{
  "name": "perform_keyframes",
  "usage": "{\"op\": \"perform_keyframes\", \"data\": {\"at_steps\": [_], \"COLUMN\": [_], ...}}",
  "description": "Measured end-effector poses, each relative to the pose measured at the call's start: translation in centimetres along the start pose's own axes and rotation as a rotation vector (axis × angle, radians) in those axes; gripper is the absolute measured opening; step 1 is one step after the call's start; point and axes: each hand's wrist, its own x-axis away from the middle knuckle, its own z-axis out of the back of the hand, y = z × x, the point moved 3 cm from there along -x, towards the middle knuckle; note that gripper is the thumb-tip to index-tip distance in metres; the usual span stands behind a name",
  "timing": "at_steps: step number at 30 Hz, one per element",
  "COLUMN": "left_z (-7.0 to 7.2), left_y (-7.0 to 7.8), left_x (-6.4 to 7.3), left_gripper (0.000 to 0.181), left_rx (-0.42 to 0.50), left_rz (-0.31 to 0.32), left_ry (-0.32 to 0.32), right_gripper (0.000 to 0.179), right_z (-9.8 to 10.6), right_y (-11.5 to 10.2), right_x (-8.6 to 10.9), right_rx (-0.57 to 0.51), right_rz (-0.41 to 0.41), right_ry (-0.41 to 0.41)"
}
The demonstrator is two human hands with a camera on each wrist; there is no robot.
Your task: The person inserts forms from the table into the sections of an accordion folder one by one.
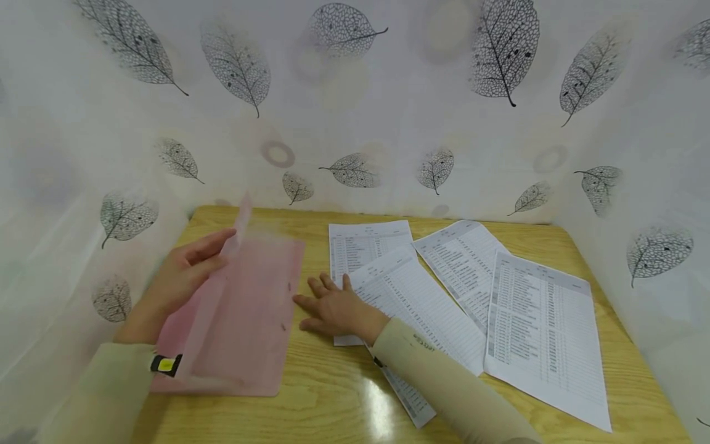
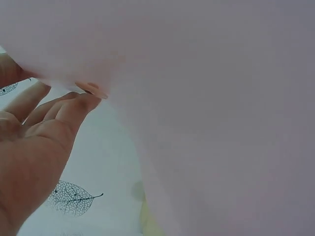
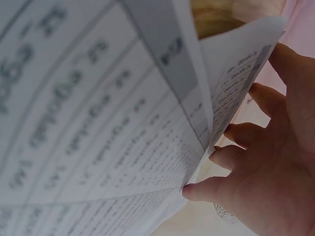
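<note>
A pink, translucent folder [image 1: 257, 320] lies on the left of the table with its front cover raised. My left hand [image 1: 180, 277] pinches the free edge of that cover between thumb and fingers, holding it up at a steep angle. In the left wrist view the cover [image 2: 206, 108] fills most of the picture. Just right of the folder, my right hand [image 1: 338, 308] has its fingers spread over the printed sheets. Under its wrist runs a slanted sheet [image 1: 421, 314], overlapping an upright sheet [image 1: 370, 237]. The right wrist view shows fingertips at the edge of a printed sheet [image 3: 98, 123].
Two more printed sheets, one tilted [image 1: 466, 256] and one nearer the right edge [image 1: 546, 327], overlap on the wood-grain table [image 1: 322, 401]. A narrow printed strip [image 1: 407, 394] shows below the right sleeve. Leaf-patterned white cloth [image 1: 388, 123] encloses the back and sides.
</note>
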Motion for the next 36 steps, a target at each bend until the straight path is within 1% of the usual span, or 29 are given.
{"op": "perform_keyframes", "data": {"at_steps": [3, 6, 8, 11, 14, 16, 18, 20, 23, 25, 28, 30, 36], "left_z": [-0.4, -0.9, -1.2, -1.3, -1.4, -1.5, -1.7, -1.7, -1.7, -1.7, -1.6, -1.6, -1.3], "left_y": [0.0, 0.2, 0.7, 1.2, 1.4, 1.3, 1.0, 0.8, 0.8, 0.9, 1.0, 0.9, 0.4], "left_x": [-0.2, -0.4, -0.4, -0.4, -0.4, -0.4, -0.6, -0.6, -0.6, -0.4, -0.3, -0.3, 0.0], "left_gripper": [0.051, 0.050, 0.047, 0.041, 0.034, 0.028, 0.024, 0.027, 0.037, 0.042, 0.045, 0.047, 0.050], "left_rx": [-0.028, -0.045, -0.068, -0.116, -0.162, -0.178, -0.187, -0.210, -0.235, -0.234, -0.201, -0.175, -0.131], "left_rz": [-0.010, -0.056, -0.074, -0.050, -0.023, -0.031, -0.063, -0.075, -0.074, -0.066, -0.080, -0.087, -0.070], "left_ry": [-0.030, -0.064, -0.079, -0.100, -0.111, -0.109, -0.103, -0.103, -0.106, -0.106, -0.098, -0.094, -0.094], "right_gripper": [0.063, 0.063, 0.063, 0.063, 0.063, 0.063, 0.063, 0.063, 0.063, 0.063, 0.063, 0.064, 0.068], "right_z": [0.0, -0.1, -0.1, -0.2, -0.2, -0.2, -0.3, -0.3, -0.4, -0.4, -0.3, -0.2, 0.1], "right_y": [0.0, 0.1, 0.2, 0.3, 0.3, 0.3, 0.3, 0.3, 0.3, 0.3, 0.3, 0.3, -0.2], "right_x": [0.0, 0.0, -0.1, -0.1, -0.1, -0.1, -0.2, -0.1, -0.2, -0.1, -0.1, 0.0, 0.2], "right_rx": [-0.009, -0.010, -0.012, -0.016, -0.023, -0.024, -0.022, -0.022, -0.024, -0.027, -0.028, -0.028, -0.026], "right_rz": [0.003, 0.006, 0.010, 0.013, 0.011, 0.007, 0.004, 0.001, -0.001, -0.002, -0.002, -0.005, -0.003], "right_ry": [-0.005, -0.004, -0.005, -0.005, -0.008, -0.008, -0.006, -0.005, -0.007, -0.009, -0.007, 0.002, 0.030]}}
